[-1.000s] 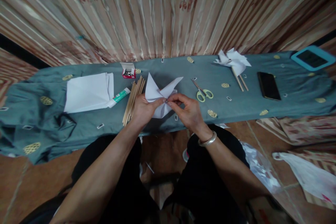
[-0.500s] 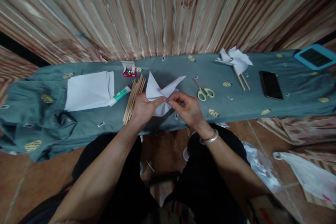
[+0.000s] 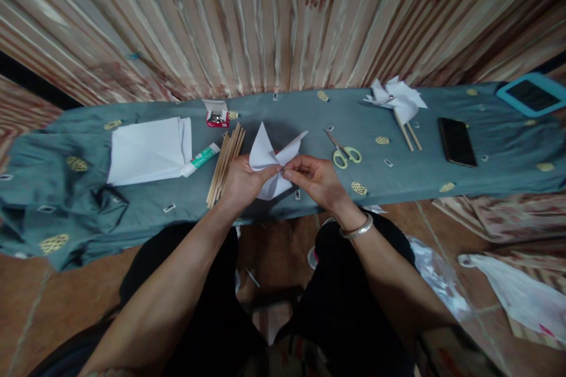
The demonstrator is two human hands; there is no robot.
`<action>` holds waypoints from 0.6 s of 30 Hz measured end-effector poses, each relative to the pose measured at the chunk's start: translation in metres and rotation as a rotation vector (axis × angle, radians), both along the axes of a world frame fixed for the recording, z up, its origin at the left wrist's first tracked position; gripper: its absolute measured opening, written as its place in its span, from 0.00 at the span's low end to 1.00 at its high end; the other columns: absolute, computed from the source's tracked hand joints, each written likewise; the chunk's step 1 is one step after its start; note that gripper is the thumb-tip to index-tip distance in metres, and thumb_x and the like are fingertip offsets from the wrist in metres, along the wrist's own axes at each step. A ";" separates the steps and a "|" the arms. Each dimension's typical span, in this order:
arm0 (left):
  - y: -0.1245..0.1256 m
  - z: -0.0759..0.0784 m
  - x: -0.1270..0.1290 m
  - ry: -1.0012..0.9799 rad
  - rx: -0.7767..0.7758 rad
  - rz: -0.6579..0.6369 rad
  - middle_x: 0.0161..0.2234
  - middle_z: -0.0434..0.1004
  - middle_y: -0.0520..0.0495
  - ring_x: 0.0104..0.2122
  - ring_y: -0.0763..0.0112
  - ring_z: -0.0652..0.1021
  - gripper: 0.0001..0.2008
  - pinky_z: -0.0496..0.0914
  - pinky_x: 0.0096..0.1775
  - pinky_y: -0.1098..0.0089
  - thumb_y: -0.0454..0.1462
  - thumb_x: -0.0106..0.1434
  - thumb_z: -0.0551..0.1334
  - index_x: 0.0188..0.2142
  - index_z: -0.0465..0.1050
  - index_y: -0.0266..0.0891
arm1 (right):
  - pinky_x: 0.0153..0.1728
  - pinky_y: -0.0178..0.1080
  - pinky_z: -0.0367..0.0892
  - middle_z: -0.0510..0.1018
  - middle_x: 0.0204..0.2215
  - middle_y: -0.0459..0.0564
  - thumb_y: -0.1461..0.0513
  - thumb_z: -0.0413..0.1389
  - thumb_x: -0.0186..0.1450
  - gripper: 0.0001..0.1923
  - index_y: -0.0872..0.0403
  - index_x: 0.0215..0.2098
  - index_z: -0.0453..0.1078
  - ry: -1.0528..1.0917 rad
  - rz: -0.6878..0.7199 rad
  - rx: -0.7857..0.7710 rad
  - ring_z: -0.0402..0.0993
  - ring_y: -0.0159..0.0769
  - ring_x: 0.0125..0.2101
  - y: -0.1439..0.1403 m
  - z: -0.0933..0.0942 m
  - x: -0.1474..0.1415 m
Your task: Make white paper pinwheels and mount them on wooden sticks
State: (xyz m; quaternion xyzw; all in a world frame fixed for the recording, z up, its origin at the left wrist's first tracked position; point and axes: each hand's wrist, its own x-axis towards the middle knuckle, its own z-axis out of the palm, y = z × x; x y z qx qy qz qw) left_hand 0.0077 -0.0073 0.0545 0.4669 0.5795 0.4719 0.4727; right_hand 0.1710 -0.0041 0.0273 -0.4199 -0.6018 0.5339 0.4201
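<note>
A white paper pinwheel (image 3: 262, 150) with pointed, folded blades is held up over the cloth-covered table. My left hand (image 3: 247, 179) is closed around its left side, thumb pressed at the middle. At the pinwheel's centre, my right hand (image 3: 316, 177) pinches a tiny metallic thing that looks like a thumbtack (image 3: 282, 170), largely covered by fingertips. Close to the left hand lies a bundle of wooden sticks (image 3: 225, 162). Right of the right hand are scissors (image 3: 345, 153) with pale green handles. A small red box (image 3: 217, 119) of metal tacks stands behind the sticks.
On the left lie white paper sheets (image 3: 145, 150) and a green-and-white glue stick (image 3: 201, 160). Toward the right are finished-looking pinwheels (image 3: 395, 100) on sticks, a black phone (image 3: 457, 141) and a blue-framed tablet (image 3: 535, 95). A striped curtain (image 3: 283, 23) hangs behind the table.
The pinwheel has turned and tilted slightly between my hands, its upper blades shifting. Both hands keep their grip at the centre, with the right fingers moved very little.
</note>
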 end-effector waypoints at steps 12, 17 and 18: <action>0.000 -0.009 -0.006 0.007 0.030 -0.087 0.27 0.81 0.48 0.29 0.63 0.79 0.16 0.73 0.31 0.69 0.40 0.40 0.74 0.30 0.79 0.35 | 0.32 0.36 0.69 0.78 0.26 0.46 0.51 0.66 0.54 0.15 0.54 0.29 0.73 0.052 -0.001 -0.080 0.73 0.32 0.28 0.002 0.000 0.002; 0.000 -0.011 -0.006 0.000 0.034 -0.065 0.29 0.82 0.47 0.30 0.64 0.80 0.17 0.74 0.32 0.69 0.39 0.41 0.74 0.31 0.80 0.34 | 0.34 0.37 0.70 0.79 0.27 0.46 0.52 0.67 0.53 0.15 0.54 0.29 0.73 0.097 -0.005 -0.089 0.74 0.32 0.29 0.002 -0.003 0.001; 0.000 -0.011 -0.006 0.002 0.033 -0.062 0.29 0.82 0.47 0.30 0.64 0.80 0.16 0.74 0.32 0.69 0.39 0.41 0.74 0.31 0.80 0.34 | 0.35 0.37 0.71 0.79 0.27 0.46 0.52 0.67 0.53 0.15 0.53 0.29 0.73 0.100 -0.008 -0.088 0.74 0.32 0.30 0.002 -0.003 0.001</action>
